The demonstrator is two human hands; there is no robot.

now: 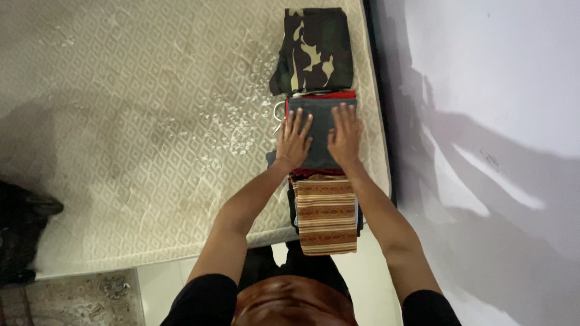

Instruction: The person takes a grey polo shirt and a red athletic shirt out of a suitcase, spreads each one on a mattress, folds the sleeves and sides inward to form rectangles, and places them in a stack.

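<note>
Both my hands lie flat on a folded dark grey garment (pixel 320 118) at the right edge of a mattress (pixel 139 121). My left hand (pixel 293 142) presses its left part, fingers spread. My right hand (pixel 344 137) rests on its right part. A red cloth (pixel 338 95) shows under the grey one at its far edge. Beyond it lies a folded camouflage garment (pixel 314 48). Nearer to me sits a folded brown striped cloth (pixel 326 214) on a dark piece.
The mattress has a pale diamond-patterned cover and runs along a white wall (pixel 483 121) on the right. A dark bag-like object (pixel 21 232) sits at the left edge. Patterned floor tile (pixel 84 299) shows below the mattress.
</note>
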